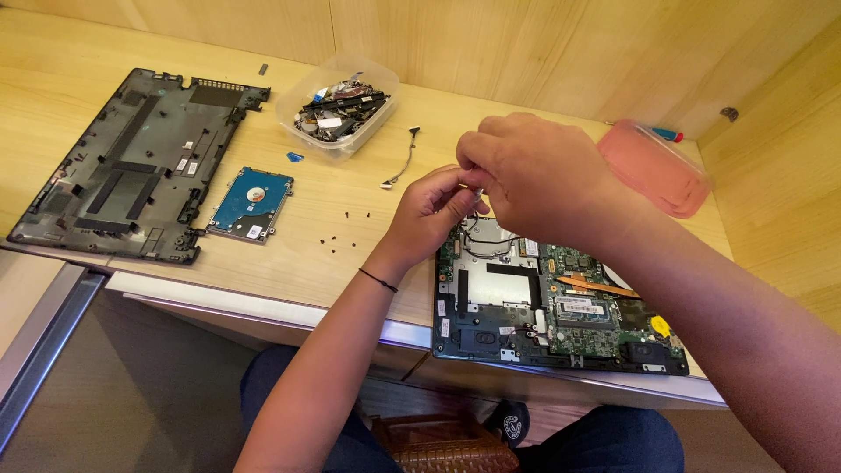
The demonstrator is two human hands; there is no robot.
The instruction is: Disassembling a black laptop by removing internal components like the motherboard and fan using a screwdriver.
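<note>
An opened laptop base (491, 293) with its green circuit board exposed lies at the table's near edge. My left hand (429, 215) and my right hand (534, 171) meet above its far left corner, fingers pinched together on a small part with thin black wires running down into the laptop. The part itself is mostly hidden by my fingers. A thin black band circles my left wrist.
The removed black bottom cover (131, 166) lies at the left, a hard drive (251, 203) beside it. A clear tub of parts (337, 105) stands at the back, a loose cable (401, 158) and small screws (342, 232) near it. A pink lid (653, 166) rests at the right.
</note>
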